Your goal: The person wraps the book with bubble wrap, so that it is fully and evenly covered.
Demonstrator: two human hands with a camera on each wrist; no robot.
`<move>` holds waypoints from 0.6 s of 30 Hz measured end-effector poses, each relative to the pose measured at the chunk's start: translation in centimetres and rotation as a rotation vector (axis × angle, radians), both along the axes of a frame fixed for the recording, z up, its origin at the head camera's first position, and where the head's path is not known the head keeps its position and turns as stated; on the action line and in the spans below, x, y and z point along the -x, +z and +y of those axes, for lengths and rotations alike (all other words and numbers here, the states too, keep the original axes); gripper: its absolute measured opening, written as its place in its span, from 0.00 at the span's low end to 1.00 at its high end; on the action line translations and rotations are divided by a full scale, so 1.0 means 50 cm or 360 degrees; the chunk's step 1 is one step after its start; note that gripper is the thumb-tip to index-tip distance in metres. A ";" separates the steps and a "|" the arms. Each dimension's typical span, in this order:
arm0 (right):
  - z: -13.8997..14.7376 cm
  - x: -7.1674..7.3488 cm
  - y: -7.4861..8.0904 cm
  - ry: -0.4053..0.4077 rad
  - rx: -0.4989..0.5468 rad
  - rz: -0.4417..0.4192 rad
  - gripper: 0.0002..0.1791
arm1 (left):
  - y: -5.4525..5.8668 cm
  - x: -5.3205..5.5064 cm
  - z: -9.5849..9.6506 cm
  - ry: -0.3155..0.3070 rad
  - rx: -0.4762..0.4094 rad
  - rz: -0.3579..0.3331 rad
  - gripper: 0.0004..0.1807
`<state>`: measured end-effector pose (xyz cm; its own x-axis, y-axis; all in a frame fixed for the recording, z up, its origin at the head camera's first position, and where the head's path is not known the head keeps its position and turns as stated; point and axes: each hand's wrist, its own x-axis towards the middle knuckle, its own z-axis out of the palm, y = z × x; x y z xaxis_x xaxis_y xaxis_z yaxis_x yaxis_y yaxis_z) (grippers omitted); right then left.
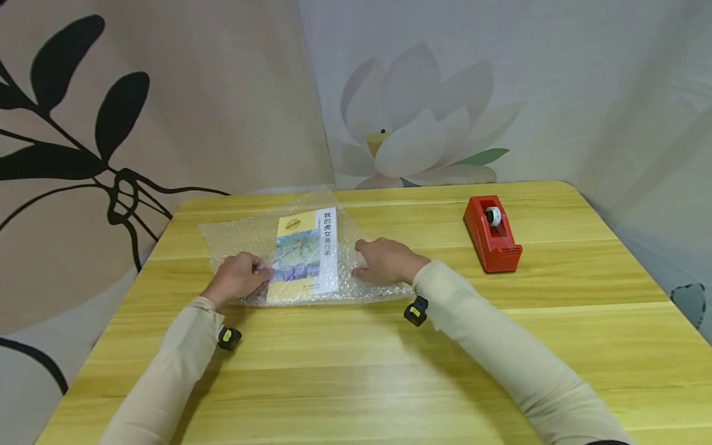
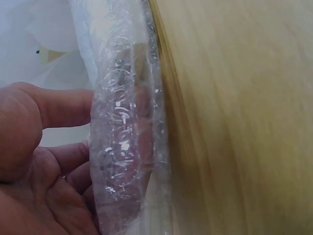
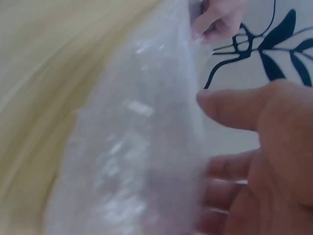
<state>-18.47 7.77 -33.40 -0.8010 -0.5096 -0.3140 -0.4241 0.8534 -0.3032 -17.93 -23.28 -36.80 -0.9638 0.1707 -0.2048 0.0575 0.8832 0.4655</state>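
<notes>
A book [image 1: 300, 253] with a yellow, white and blue cover lies on a sheet of bubble wrap [image 1: 233, 238], whose clear film spreads past it on both sides. At the book's lower left edge my left hand [image 1: 238, 275] pinches the film. In the left wrist view the thumb [image 2: 63, 107] meets the near face of the bubble wrap [image 2: 122, 142], and fingers show through it. My right hand [image 1: 389, 259] is over the wrap to the right of the book, thumb and forefinger spread. In the right wrist view its fingers [image 3: 225, 191] pass behind the film's edge.
A red tape dispenser [image 1: 492, 235] with a small white roll stands at the right of the wooden table [image 1: 356, 371]. Behind the table hangs a pale cloth [image 1: 233, 93] printed with leaves and a flower. A small black camera sits on each wrist.
</notes>
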 end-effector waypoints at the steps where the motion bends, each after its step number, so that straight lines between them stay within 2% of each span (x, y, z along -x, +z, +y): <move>1: -0.005 -0.004 0.006 0.0004 -0.0032 0.0020 0.36 | 0.001 0.000 0.000 0.0001 -0.0005 -0.0012 0.20; 6: -0.033 -0.027 0.029 0.0072 -0.0031 0.0152 0.37 | 0.004 0.001 0.002 0.0022 -0.0029 -0.0064 0.20; 9: -0.049 -0.039 0.034 0.0108 0.0022 0.0174 0.35 | 0.005 0.003 0.003 0.0031 -0.0032 -0.0073 0.19; 13: -0.070 -0.051 0.024 0.0160 0.0082 0.0172 0.34 | 0.004 0.005 0.005 0.0040 -0.0037 -0.0071 0.18; 18: -0.091 -0.068 -0.008 0.0204 0.0138 0.0119 0.36 | -0.003 -0.001 0.001 0.0060 -0.0060 -0.0102 0.18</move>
<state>-15.07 3.23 -33.79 -0.7474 -0.6315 -0.2064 -0.5517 0.7630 -0.3367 -17.90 -23.23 -36.93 -0.9548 0.1431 -0.2606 -0.0067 0.8659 0.5001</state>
